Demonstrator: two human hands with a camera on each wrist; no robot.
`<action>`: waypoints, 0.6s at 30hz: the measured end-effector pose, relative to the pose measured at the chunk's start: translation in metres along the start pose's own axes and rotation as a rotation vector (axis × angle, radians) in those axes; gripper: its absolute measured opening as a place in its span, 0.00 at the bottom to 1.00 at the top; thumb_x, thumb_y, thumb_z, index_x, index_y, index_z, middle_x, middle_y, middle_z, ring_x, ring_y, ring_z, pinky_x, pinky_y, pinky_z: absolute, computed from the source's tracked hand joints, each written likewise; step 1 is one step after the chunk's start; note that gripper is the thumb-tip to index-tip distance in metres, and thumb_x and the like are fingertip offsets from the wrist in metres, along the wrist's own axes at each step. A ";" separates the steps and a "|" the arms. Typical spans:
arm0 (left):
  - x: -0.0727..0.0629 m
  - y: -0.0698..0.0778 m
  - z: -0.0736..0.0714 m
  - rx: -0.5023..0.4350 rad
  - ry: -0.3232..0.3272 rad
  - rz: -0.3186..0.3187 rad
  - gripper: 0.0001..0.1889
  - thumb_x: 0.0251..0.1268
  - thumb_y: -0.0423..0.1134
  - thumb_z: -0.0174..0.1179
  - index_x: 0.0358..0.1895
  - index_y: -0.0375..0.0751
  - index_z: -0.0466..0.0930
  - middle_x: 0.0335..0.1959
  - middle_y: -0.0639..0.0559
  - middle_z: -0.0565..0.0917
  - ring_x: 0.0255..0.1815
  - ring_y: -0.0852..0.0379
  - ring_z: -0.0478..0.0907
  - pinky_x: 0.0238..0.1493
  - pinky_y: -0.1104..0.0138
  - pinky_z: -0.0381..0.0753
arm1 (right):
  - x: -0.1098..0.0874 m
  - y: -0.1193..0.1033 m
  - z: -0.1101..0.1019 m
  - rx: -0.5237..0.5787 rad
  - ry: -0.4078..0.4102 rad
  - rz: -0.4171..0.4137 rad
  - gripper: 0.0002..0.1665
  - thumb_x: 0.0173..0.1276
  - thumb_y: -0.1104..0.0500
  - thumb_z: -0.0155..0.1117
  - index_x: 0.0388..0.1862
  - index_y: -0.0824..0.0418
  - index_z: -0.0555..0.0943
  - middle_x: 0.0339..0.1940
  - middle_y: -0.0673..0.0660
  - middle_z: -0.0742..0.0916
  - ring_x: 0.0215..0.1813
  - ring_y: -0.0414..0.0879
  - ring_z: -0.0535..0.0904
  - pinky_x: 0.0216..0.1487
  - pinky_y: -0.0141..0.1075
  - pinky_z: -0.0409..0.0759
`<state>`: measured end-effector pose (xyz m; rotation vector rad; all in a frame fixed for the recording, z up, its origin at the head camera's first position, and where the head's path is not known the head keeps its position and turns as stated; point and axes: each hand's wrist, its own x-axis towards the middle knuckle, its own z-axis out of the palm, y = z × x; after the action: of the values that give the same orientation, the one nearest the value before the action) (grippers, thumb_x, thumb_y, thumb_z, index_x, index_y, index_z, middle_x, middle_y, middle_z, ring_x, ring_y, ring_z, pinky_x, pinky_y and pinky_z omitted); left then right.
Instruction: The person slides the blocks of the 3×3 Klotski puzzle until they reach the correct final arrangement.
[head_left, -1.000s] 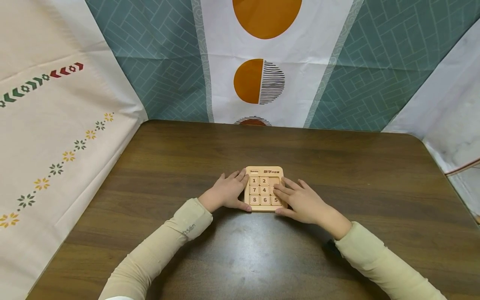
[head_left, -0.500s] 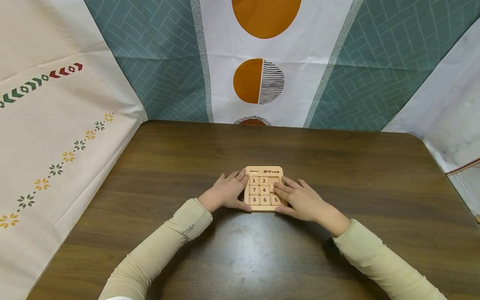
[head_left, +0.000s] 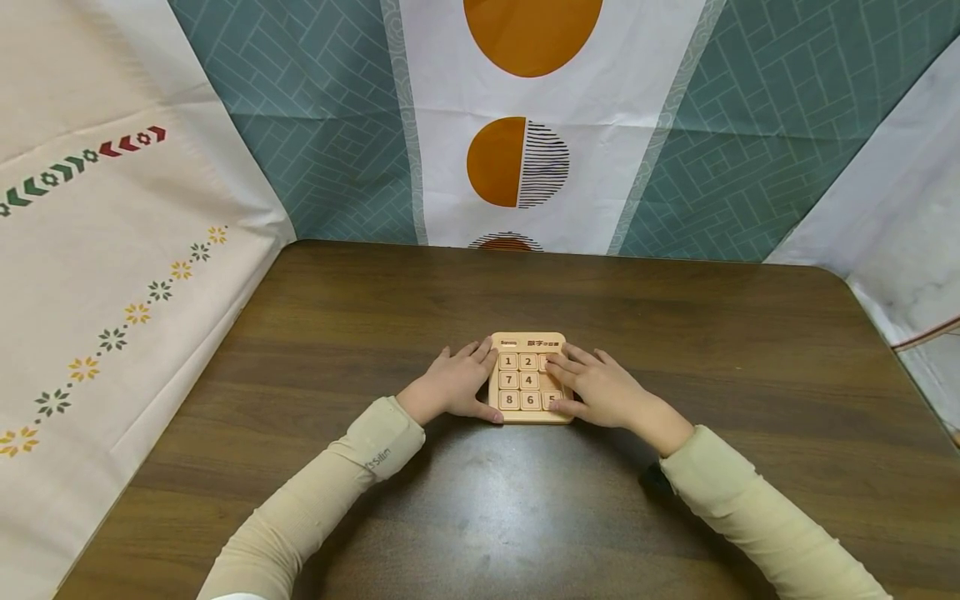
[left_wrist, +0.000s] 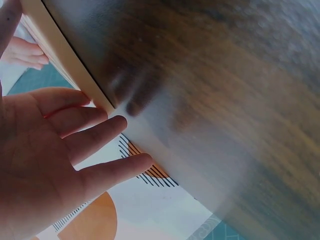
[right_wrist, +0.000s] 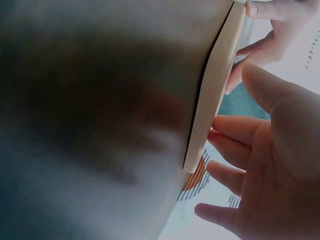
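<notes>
A wooden sliding number puzzle (head_left: 532,418) lies flat on the table, with numbered square tiles in its frame. My left hand (head_left: 459,383) rests along the puzzle's left edge, fingers extended and thumb at the near left corner. On the other side, my right hand (head_left: 606,393) presses fingertips on the top right tile, whose number they cover. The thumb of that hand lies over the tile marked 5 (head_left: 552,400). The right middle slot, below the pressed tile, shows bare wood. In the right wrist view the fingers (right_wrist: 235,129) are mostly straight at the puzzle's edge (right_wrist: 212,90).
The dark wood-grain table (head_left: 390,292) spreads around the puzzle. A patterned teal and white cloth (head_left: 337,167) hangs behind its far edge, and a pale embroidered cloth (head_left: 90,275) hangs on the left. A dark object (head_left: 655,479) shows beneath the right wrist.
The tile under my right fingertips has slid away from me, from the right middle slot to the top right one. My right hand shifted slightly with it; my left hand stayed still.
</notes>
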<state>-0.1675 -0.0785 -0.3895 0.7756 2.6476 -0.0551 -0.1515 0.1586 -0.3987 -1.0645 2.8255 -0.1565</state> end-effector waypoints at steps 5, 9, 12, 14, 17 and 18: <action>0.000 0.000 0.001 0.009 0.005 0.004 0.55 0.45 0.71 0.57 0.71 0.37 0.49 0.72 0.43 0.46 0.70 0.47 0.49 0.61 0.44 0.55 | 0.001 0.001 -0.001 0.010 -0.008 0.007 0.37 0.64 0.41 0.54 0.65 0.62 0.67 0.66 0.57 0.69 0.69 0.57 0.55 0.59 0.62 0.56; 0.000 0.000 0.001 0.012 0.004 0.003 0.55 0.45 0.71 0.57 0.71 0.37 0.49 0.72 0.43 0.46 0.70 0.47 0.50 0.61 0.44 0.56 | 0.000 -0.004 -0.002 0.009 0.006 -0.012 0.36 0.64 0.42 0.55 0.65 0.62 0.67 0.66 0.57 0.69 0.69 0.57 0.56 0.59 0.61 0.56; 0.000 0.000 0.000 0.011 0.005 0.003 0.55 0.45 0.71 0.57 0.71 0.37 0.49 0.72 0.43 0.46 0.70 0.46 0.50 0.61 0.44 0.56 | -0.001 -0.010 -0.003 0.031 0.007 -0.053 0.36 0.65 0.42 0.54 0.66 0.61 0.67 0.67 0.57 0.69 0.69 0.56 0.56 0.59 0.60 0.56; 0.000 0.000 0.000 0.010 0.006 0.003 0.55 0.45 0.71 0.57 0.71 0.37 0.49 0.72 0.43 0.46 0.70 0.46 0.50 0.61 0.44 0.56 | -0.002 -0.015 -0.003 0.043 0.005 -0.086 0.36 0.65 0.41 0.54 0.66 0.62 0.67 0.67 0.57 0.69 0.69 0.56 0.55 0.59 0.60 0.56; 0.000 0.000 0.000 0.005 0.009 0.004 0.55 0.45 0.70 0.57 0.71 0.36 0.50 0.72 0.43 0.47 0.70 0.46 0.50 0.61 0.44 0.56 | -0.001 -0.019 -0.003 0.042 0.003 -0.118 0.36 0.65 0.41 0.54 0.65 0.61 0.67 0.66 0.56 0.69 0.70 0.56 0.55 0.60 0.61 0.56; 0.000 0.000 0.000 0.004 0.010 0.005 0.55 0.45 0.70 0.57 0.71 0.36 0.50 0.72 0.43 0.47 0.70 0.46 0.50 0.61 0.44 0.56 | -0.001 -0.020 -0.002 0.039 0.001 -0.123 0.36 0.65 0.41 0.54 0.65 0.61 0.67 0.67 0.56 0.69 0.70 0.55 0.55 0.60 0.61 0.56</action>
<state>-0.1677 -0.0787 -0.3900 0.7854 2.6562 -0.0555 -0.1375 0.1447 -0.3936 -1.2303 2.7458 -0.2215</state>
